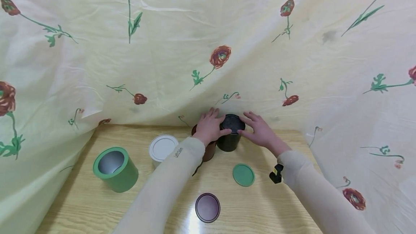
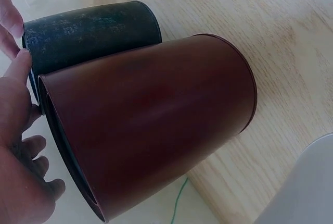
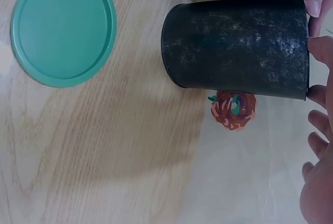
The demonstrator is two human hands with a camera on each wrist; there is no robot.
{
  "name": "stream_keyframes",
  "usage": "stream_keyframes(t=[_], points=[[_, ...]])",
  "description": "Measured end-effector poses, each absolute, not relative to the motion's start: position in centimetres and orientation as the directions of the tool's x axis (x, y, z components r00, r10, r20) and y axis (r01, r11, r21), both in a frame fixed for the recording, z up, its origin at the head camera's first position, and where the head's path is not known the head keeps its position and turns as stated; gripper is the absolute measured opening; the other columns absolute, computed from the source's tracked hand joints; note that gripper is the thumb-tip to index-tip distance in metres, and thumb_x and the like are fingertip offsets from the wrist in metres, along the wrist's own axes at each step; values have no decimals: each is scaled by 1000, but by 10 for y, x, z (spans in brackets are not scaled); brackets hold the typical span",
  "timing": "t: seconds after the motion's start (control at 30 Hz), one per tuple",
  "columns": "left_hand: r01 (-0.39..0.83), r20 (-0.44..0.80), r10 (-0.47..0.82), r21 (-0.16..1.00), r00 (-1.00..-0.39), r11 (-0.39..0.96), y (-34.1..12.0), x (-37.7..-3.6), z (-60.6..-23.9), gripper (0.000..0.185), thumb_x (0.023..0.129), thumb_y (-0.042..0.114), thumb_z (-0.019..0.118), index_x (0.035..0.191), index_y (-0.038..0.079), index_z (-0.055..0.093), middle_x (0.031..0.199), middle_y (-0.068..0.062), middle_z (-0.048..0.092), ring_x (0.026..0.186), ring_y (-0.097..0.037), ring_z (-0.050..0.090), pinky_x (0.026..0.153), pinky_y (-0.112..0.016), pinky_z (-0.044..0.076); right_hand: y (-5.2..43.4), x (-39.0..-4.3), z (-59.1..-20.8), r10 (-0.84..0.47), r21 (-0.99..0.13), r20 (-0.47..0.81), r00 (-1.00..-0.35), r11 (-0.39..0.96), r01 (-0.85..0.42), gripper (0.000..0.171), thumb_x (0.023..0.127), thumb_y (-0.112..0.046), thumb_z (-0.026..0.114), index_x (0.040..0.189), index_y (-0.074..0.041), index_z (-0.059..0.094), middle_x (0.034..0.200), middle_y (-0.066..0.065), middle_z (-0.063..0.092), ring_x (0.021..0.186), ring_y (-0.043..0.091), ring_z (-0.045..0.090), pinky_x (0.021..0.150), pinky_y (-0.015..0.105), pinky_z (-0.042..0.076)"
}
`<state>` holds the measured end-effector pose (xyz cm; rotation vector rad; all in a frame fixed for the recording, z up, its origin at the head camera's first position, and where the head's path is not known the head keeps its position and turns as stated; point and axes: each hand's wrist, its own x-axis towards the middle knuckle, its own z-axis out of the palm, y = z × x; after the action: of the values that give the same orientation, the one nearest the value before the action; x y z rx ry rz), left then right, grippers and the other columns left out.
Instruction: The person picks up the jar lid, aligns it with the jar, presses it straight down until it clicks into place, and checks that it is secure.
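Observation:
At the back of the table stands a black canister [image 1: 228, 142], upright, with a dark round top. My left hand [image 1: 208, 127] reaches over a brown canister [image 1: 209, 152], its thumb at the black canister's near rim and its other fingers spread. From the other side, my right hand [image 1: 259, 131] touches the same rim with thumb and fingertips, fingers extended. The left wrist view shows the brown canister [image 2: 151, 114] close beside the black canister [image 2: 93, 35]. A green lid [image 3: 63, 28] lies flat near the black canister [image 3: 237, 47] in the right wrist view.
An open green canister [image 1: 121, 177] stands at the left, a white canister [image 1: 163, 148] with a white top between it and my left sleeve. A purplish-brown lid [image 1: 207, 208] lies at the front middle. Poppy-patterned cloth [image 1: 175, 46] hangs right behind the table.

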<state>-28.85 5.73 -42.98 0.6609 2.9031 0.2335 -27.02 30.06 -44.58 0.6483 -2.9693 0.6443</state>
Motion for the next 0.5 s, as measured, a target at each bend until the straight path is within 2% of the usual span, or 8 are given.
stream_keyframes(t=[0.17,0.5], points=[[423,-116,445,172,-888,890,57,-287,-429,75,106,69,47,168,27,38,179,-5,19,167,-26,7,133,-52,17,298,-267,-447,-406,-328,155,-900,838,-435,66,102,-33,73,155,0,53,167,27,39,160,48,23,129,69,11],[462,-83,471,111,-878,880,60,-287,-432,73,108,68,42,168,28,36,179,-3,19,166,-24,10,134,-50,18,290,-260,-442,-431,-247,203,-879,846,-472,65,103,-35,72,156,-3,54,168,23,39,162,44,20,130,67,7]])
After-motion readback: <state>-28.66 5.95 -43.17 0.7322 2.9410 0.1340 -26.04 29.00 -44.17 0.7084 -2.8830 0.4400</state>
